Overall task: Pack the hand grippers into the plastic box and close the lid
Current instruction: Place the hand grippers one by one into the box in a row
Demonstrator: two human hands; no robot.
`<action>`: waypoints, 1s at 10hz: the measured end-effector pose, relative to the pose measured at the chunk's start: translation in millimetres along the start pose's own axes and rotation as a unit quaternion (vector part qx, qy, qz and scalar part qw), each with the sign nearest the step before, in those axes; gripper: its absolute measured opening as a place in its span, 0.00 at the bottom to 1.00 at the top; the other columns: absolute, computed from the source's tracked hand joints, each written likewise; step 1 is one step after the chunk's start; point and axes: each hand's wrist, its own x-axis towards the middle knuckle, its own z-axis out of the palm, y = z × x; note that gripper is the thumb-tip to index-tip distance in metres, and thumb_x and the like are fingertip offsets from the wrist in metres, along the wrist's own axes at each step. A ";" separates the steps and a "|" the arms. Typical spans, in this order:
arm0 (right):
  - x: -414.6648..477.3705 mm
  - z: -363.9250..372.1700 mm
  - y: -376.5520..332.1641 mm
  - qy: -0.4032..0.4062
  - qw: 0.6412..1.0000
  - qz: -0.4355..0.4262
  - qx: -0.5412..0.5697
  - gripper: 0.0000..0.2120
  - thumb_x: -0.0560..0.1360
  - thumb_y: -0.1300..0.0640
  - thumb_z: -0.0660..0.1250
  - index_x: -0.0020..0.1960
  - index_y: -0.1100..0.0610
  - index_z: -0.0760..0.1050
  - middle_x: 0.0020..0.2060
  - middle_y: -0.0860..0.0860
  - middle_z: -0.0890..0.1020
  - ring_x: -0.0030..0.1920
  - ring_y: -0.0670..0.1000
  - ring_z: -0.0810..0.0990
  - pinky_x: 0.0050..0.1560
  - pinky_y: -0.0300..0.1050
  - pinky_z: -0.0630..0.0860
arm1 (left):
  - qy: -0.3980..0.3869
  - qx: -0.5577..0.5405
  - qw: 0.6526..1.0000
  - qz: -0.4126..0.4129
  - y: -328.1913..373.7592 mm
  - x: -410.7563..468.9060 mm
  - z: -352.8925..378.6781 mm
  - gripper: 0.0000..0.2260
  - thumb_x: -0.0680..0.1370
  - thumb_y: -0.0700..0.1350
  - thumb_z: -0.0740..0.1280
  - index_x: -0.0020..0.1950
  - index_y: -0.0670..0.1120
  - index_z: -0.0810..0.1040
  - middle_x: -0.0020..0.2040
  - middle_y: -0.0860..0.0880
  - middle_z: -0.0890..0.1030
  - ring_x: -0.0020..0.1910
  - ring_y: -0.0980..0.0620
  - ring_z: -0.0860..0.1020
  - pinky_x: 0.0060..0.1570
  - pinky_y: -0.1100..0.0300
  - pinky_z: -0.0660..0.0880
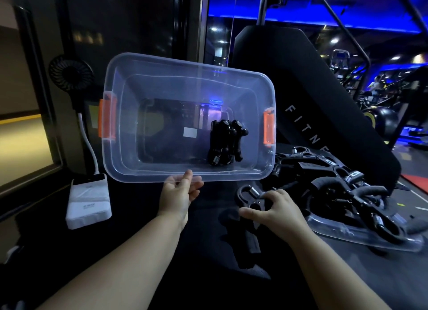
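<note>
Left hand (179,191) pinched box (185,64) rim; few grippers (225,145) inside. Right hand (275,210) curled on next gripper (251,197). Big pile (342,189) lay on lid (328,228): packing barely started, lid off.

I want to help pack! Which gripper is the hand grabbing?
Find the clear plastic box held up by the left hand. Below its right corner, the right hand grips one black hand gripper. It lies alone, left of the pile on the clear lid.
</note>
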 end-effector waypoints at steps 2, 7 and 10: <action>4.1 -6.5 2.2 0.126 0.971 -0.018 0.200 0.28 0.48 0.30 0.74 0.39 0.47 0.75 0.31 0.44 0.80 0.34 0.39 0.78 0.34 0.30 0.72 | -0.001 0.000 1.000 0.000 0.6 -0.4 0.0 0.06 0.79 0.47 0.64 0.48 0.45 0.71 0.38 0.49 0.84 0.39 0.53 0.83 0.39 0.61 0.75; -3.5 -9.1 3.3 0.172 0.934 -0.087 0.301 0.12 0.69 0.57 0.75 0.44 0.45 0.73 0.37 0.53 0.81 0.38 0.58 0.80 0.40 0.60 0.79 | 0.002 -0.007 1.000 0.000 2.3 -2.3 0.9 0.06 0.79 0.47 0.64 0.49 0.45 0.71 0.38 0.49 0.84 0.38 0.54 0.82 0.39 0.61 0.76; -5.6 -19.1 2.6 0.043 0.924 -0.060 0.375 0.13 0.72 0.63 0.71 0.54 0.51 0.80 0.45 0.59 0.83 0.39 0.53 0.77 0.38 0.45 0.75 | 0.002 -0.006 1.000 -0.004 3.3 -3.1 2.0 0.06 0.79 0.47 0.64 0.48 0.44 0.71 0.39 0.48 0.84 0.38 0.54 0.82 0.39 0.61 0.75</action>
